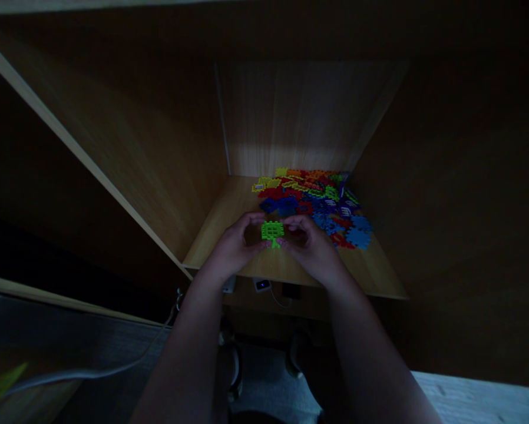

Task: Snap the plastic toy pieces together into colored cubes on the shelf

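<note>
Both hands meet over the front of a small wooden desk (229, 235). My left hand (233, 244) and my right hand (311, 244) pinch a bright green plastic interlocking piece (272, 231) between their fingertips, from either side. A small green tab sticks down from it. Behind the hands lies a pile of coloured interlocking pieces (317, 203) in red, blue, yellow, orange and green.
Wooden panels wall the desk at the left (127, 147), the back (291, 118) and the right. The scene is very dark. Under the desk edge sit a small lit device (262, 285) and a cable (114, 368). My feet show on the floor below.
</note>
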Action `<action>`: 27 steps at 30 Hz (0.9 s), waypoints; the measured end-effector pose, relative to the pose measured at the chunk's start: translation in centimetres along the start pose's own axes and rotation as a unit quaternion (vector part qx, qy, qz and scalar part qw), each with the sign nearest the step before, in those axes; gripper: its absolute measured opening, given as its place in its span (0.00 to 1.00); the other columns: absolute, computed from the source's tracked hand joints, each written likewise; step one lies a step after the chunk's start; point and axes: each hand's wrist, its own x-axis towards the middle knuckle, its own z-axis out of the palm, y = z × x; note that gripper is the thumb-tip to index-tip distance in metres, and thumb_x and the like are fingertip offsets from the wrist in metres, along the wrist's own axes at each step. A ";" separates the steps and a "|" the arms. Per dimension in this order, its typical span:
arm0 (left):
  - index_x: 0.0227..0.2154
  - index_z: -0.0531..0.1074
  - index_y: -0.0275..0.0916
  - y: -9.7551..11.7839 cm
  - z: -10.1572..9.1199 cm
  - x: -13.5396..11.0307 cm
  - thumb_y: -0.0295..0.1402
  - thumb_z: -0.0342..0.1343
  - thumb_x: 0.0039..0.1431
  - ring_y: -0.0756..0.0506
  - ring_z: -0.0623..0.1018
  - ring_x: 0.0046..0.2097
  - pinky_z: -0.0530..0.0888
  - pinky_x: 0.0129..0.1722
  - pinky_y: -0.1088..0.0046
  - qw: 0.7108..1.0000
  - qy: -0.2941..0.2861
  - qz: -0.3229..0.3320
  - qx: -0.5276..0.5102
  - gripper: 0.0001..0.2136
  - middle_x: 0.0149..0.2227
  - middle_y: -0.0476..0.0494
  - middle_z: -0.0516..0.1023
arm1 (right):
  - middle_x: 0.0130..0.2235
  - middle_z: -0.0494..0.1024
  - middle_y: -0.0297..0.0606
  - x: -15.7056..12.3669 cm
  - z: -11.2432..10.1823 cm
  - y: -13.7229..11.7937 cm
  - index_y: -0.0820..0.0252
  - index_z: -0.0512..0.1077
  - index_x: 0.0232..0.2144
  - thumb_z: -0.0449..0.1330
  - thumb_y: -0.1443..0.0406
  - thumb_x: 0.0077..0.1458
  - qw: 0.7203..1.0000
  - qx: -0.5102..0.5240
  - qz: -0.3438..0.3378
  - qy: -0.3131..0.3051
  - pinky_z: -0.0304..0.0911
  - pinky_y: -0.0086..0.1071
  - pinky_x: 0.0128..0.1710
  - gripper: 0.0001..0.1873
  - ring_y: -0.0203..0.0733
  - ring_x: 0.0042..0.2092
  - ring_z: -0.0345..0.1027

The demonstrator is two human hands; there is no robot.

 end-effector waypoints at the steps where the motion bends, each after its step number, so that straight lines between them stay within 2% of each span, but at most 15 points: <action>1: 0.60 0.71 0.44 -0.1 0.0 0.0 0.34 0.71 0.59 0.39 0.79 0.61 0.71 0.66 0.57 1.000 0.000 0.002 0.002 0.27 0.60 0.40 0.79 | 0.51 0.81 0.38 0.0 0.0 0.0 0.49 0.73 0.52 0.70 0.58 0.60 1.000 0.001 0.002 0.000 0.70 0.45 0.55 0.19 0.48 0.54 0.75; 11: 0.60 0.71 0.44 -0.4 0.0 0.0 0.39 0.72 0.59 0.38 0.78 0.62 0.72 0.66 0.55 1.000 0.000 0.002 0.004 0.28 0.60 0.40 0.79 | 0.52 0.81 0.39 0.0 0.1 0.0 0.50 0.74 0.52 0.70 0.56 0.59 1.000 0.021 0.010 0.011 0.71 0.44 0.54 0.20 0.48 0.54 0.75; 17: 0.60 0.71 0.45 -0.3 -0.1 0.0 0.39 0.72 0.60 0.38 0.77 0.63 0.71 0.66 0.55 1.000 -0.003 0.000 0.004 0.27 0.61 0.40 0.78 | 0.52 0.82 0.40 0.0 -0.2 -0.7 0.51 0.75 0.52 0.66 0.55 0.65 1.000 -0.009 -0.002 0.021 0.72 0.45 0.54 0.16 0.48 0.53 0.76; 20: 0.59 0.72 0.44 -0.2 -0.1 0.1 0.41 0.73 0.59 0.37 0.77 0.62 0.71 0.67 0.55 1.000 0.004 0.000 0.001 0.28 0.60 0.40 0.79 | 0.56 0.81 0.43 0.2 -1.4 -0.6 0.52 0.75 0.54 0.59 0.58 0.71 0.994 -0.085 -0.042 0.052 0.70 0.48 0.59 0.14 0.50 0.57 0.75; 23: 0.59 0.72 0.44 -0.1 -0.1 0.2 0.42 0.73 0.58 0.38 0.77 0.62 0.71 0.67 0.55 1.000 0.009 -0.004 -0.007 0.28 0.60 0.40 0.79 | 0.57 0.81 0.48 0.9 -3.3 0.4 0.56 0.77 0.54 0.54 0.62 0.72 0.972 -0.200 -0.074 0.102 0.66 0.52 0.64 0.16 0.54 0.61 0.73; 25: 0.59 0.72 0.44 -0.2 -0.1 0.2 0.41 0.73 0.58 0.38 0.77 0.62 0.71 0.67 0.55 1.000 0.007 -0.006 -0.012 0.28 0.60 0.41 0.79 | 0.59 0.80 0.53 1.9 -4.5 1.3 0.62 0.78 0.54 0.53 0.63 0.71 0.949 -0.289 -0.057 0.114 0.64 0.54 0.66 0.18 0.58 0.62 0.71; 27: 0.59 0.72 0.44 -0.4 -0.1 0.2 0.41 0.73 0.59 0.39 0.77 0.63 0.70 0.67 0.55 1.000 0.006 -0.002 -0.019 0.27 0.60 0.41 0.79 | 0.60 0.78 0.57 3.3 -5.4 2.2 0.65 0.79 0.53 0.52 0.65 0.71 0.922 -0.374 -0.025 0.092 0.61 0.56 0.68 0.19 0.60 0.65 0.69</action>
